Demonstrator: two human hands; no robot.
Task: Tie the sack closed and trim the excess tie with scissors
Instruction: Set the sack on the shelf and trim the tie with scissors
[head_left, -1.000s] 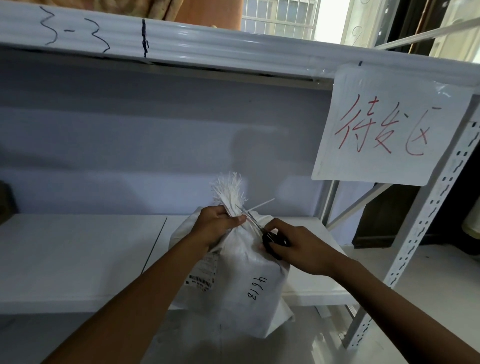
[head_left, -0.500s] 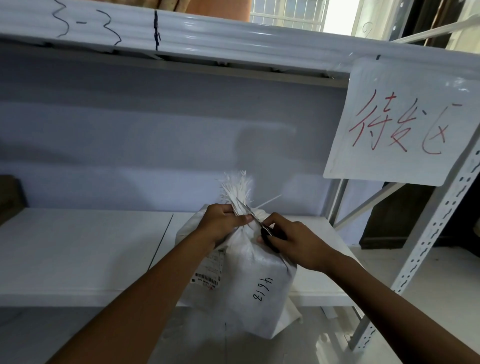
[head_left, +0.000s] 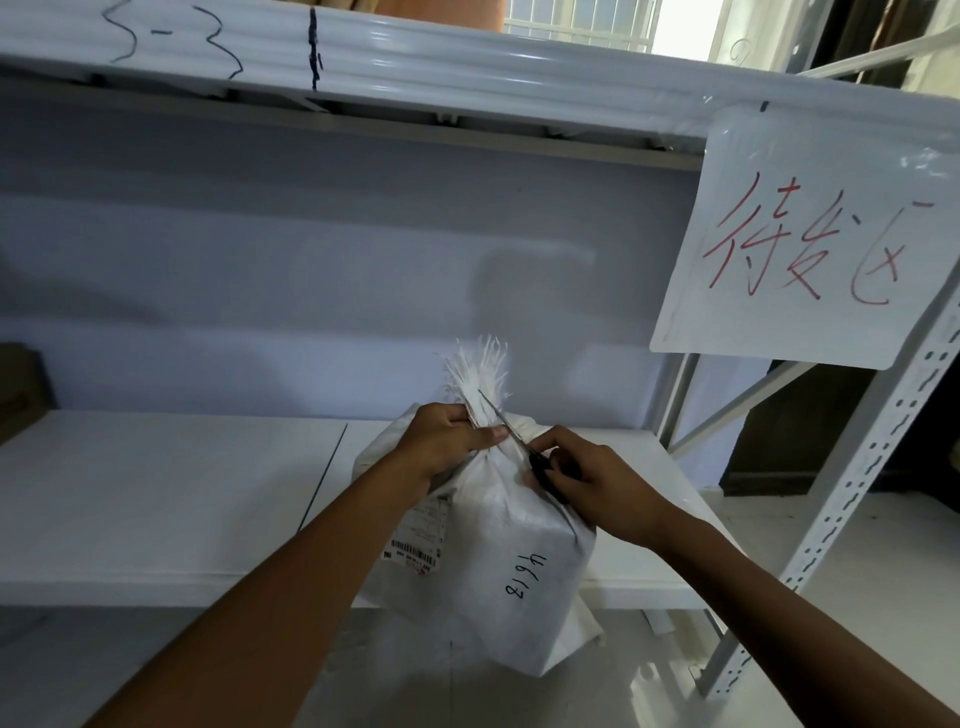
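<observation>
At lower centre of the frame, the sack (head_left: 498, 545) is resting on the shelf (head_left: 171, 499) edge, neck gathered. The left hand (head_left: 447, 441) is pinching the neck; the right hand (head_left: 587, 483) is gripping the scissors (head_left: 519, 441), blades at the neck. Tying is apparently done; trimming is in progress.

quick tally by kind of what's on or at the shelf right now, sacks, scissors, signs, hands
sack: 1
scissors: 1
paper sign: 1
hands: 2, left hand and right hand
total: 5
</observation>
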